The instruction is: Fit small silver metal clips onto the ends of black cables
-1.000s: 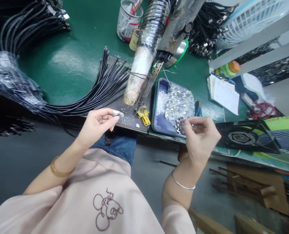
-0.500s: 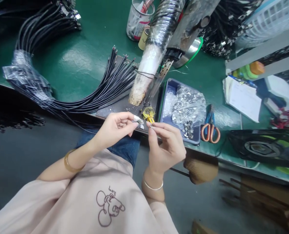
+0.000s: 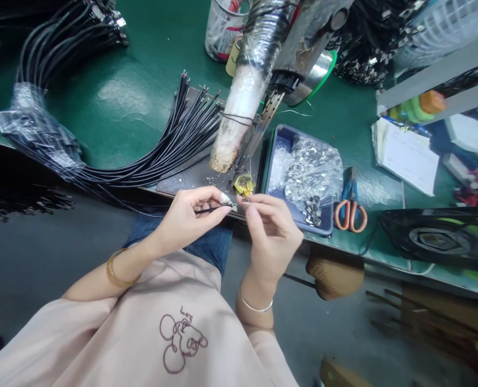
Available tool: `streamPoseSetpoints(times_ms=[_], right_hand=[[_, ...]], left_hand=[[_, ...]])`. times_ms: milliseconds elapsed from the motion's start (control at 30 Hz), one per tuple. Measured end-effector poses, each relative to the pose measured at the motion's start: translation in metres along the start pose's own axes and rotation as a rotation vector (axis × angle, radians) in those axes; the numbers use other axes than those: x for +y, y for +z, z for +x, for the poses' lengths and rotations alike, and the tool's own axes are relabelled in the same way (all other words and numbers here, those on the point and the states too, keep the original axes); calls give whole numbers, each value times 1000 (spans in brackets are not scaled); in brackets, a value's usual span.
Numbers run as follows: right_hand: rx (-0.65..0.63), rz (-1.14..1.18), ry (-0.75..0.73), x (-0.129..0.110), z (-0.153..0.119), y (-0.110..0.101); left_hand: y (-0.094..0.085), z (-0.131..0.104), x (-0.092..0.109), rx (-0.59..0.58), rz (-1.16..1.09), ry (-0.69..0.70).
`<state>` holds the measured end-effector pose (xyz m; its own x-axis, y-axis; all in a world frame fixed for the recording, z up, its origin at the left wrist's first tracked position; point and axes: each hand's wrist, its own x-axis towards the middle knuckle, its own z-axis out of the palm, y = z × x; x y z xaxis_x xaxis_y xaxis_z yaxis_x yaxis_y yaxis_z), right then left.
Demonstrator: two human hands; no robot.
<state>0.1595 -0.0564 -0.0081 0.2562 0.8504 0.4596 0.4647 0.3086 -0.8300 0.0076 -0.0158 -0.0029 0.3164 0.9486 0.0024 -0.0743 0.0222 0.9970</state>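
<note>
My left hand [image 3: 193, 219] is closed in a pinch round a black cable [image 3: 209, 209], whose end shows a small metallic tip [image 3: 233, 206] by the thumb. One fingertip has a white wrap. My right hand [image 3: 274, 231] faces it, thumb and forefinger pinched together just right of that tip; what they hold, if anything, is too small to name. Beyond the fingers a crumpled yellow piece [image 3: 244, 184] lies on the dark board [image 3: 174, 185]. A fan of black cables [image 3: 150, 166] spreads over the board, with bare ends pointing away from me.
A wrapped tube [image 3: 233, 121] slants down over the board. Right of it are a blue tray [image 3: 326, 226] of clear pieces and small metal parts, orange-handled cutters [image 3: 350, 207], a notepad [image 3: 408, 156] and a black fan-like box [image 3: 436, 236]. A mesh cup [image 3: 223, 32] stands behind.
The black cable and its tip now show in my left hand's pinch. My right hand has shifted slightly up and left, and the view has turned a little.
</note>
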Motion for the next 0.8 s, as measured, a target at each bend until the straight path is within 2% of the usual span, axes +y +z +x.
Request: streamPoseSetpoints(times_ms=[100, 200, 400, 500, 600, 700, 800], right_hand=[[-132, 20, 56, 1, 2, 0], [-108, 3, 34, 1, 1, 0], [-160, -31, 18, 1, 4, -4], [-153, 40, 52, 1, 2, -3], [-54, 69, 43, 0, -5, 5], [36, -17, -25, -2, -12, 13], [5, 10, -13, -1, -14, 16]], left_hand=[[0, -1, 0, -15, 31, 16], [-2, -2, -1, -18, 117, 67], [-7, -2, -7, -14, 438, 411], [-4, -5, -11, -1, 499, 501], [2, -8, -11, 6, 407, 395], [2, -9, -6, -85, 187, 115], [-6, -5, 1, -192, -34, -113]])
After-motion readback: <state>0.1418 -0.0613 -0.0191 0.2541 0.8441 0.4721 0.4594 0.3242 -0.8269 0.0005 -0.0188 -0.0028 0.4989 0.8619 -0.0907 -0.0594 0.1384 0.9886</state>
